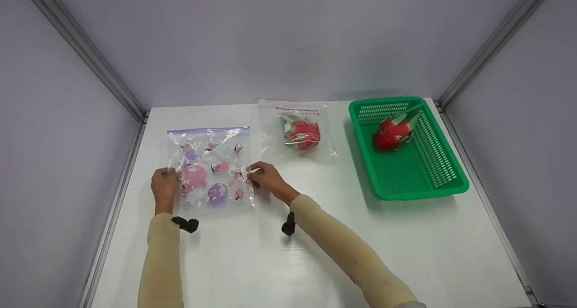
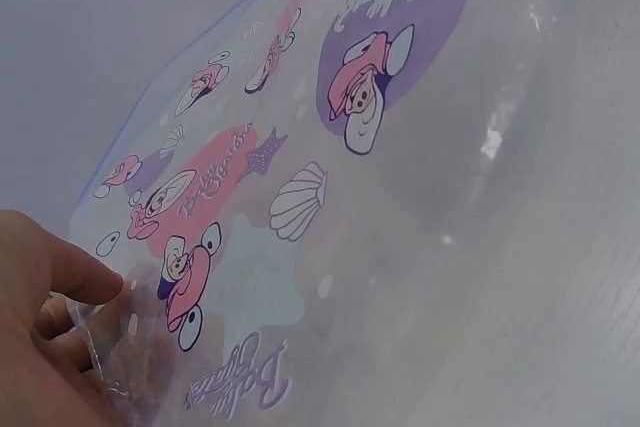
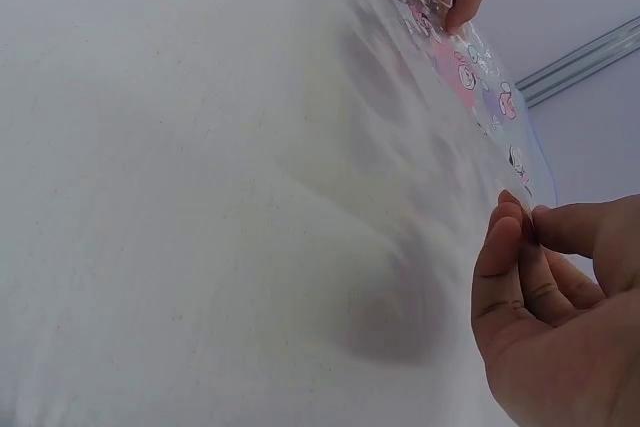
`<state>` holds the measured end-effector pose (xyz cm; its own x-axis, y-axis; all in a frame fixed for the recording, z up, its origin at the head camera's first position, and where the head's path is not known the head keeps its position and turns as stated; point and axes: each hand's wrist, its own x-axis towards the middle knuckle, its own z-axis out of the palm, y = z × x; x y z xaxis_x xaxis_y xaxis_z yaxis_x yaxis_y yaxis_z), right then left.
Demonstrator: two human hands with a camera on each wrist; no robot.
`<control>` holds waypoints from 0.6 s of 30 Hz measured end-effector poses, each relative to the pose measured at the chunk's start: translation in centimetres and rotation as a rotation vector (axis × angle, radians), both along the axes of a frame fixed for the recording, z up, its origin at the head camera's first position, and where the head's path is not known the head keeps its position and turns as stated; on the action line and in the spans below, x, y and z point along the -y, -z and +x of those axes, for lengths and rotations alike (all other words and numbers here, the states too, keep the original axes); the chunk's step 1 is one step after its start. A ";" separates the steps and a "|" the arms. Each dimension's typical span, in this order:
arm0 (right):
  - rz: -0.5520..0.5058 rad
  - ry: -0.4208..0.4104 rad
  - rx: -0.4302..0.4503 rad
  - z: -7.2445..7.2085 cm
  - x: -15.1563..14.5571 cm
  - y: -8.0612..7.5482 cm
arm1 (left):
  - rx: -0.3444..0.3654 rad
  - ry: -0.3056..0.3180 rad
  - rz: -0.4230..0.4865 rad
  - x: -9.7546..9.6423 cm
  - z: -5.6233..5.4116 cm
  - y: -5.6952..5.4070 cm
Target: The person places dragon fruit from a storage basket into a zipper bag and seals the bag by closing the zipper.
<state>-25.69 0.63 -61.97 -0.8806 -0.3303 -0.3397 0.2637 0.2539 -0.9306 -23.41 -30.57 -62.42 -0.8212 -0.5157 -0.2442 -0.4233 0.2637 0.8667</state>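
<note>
A clear zip bag (image 1: pixel 216 172) printed with pink and purple cartoon figures is held flat between both hands, its purple zip edge toward the back wall. My left hand (image 1: pixel 165 184) pinches the bag's left side edge between thumb and fingers. Opposite it, my right hand (image 1: pixel 267 180) pinches the right side edge, fingers curled, as the right wrist view also shows. Behind my right hand lies another clear zip bag (image 1: pixel 269 141) with a red dragon fruit (image 1: pixel 304 135) inside it.
A green plastic basket (image 1: pixel 366 163) stands at the table's right side, with a second red dragon fruit (image 1: pixel 391 134) in it. Grey panels (image 1: pixel 297 42) enclose the white table (image 1: pixel 315 254) at the back and sides.
</note>
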 end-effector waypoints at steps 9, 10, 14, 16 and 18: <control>-0.010 -0.025 -0.128 -0.3 -0.6 -0.3 | -0.050 -0.021 0.100 -0.4 -0.1 -0.2; -0.010 -0.027 -0.136 -0.4 -0.6 -0.3 | -0.051 -0.025 0.099 -0.5 0.0 -0.2; -0.008 -0.036 -0.159 -0.5 -0.9 -0.5 | -0.071 -0.039 0.119 -0.6 -0.1 -0.5; -0.008 -0.032 -0.162 -0.7 -1.1 -0.6 | -0.084 -0.043 0.133 -0.8 -0.1 -0.7; -0.006 -0.030 -0.174 -0.8 -1.2 -0.7 | -0.089 -0.038 0.144 -0.9 -0.1 -0.8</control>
